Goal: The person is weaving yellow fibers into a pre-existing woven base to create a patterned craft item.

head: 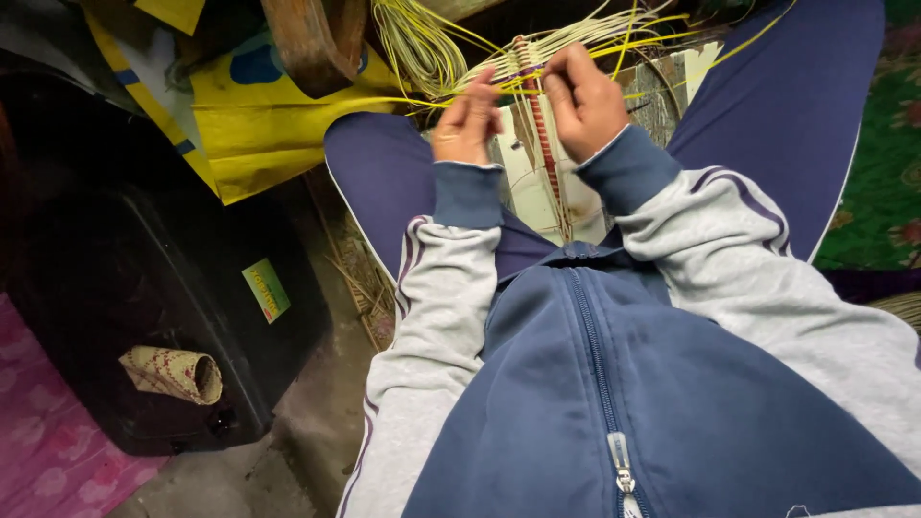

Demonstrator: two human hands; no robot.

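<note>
The woven strip (537, 115), red and pale, runs upright between my knees, its top end up by my fingers and its lower end down toward my jacket zip (622, 470). My left hand (467, 123) pinches a few yellow strands (422, 48) beside the strip's top; my right hand (583, 101) is closed over the strip itself, thumb pressing it. The strands fan out loose above and to both sides. I judge them light, springy and a bit slick, easy to kink, so I would hold close to the woven edge. To my left a black case (144, 288) lies on the floor with a small woven roll (173, 374) on it, and a yellow bag (249, 125) behind.
</note>
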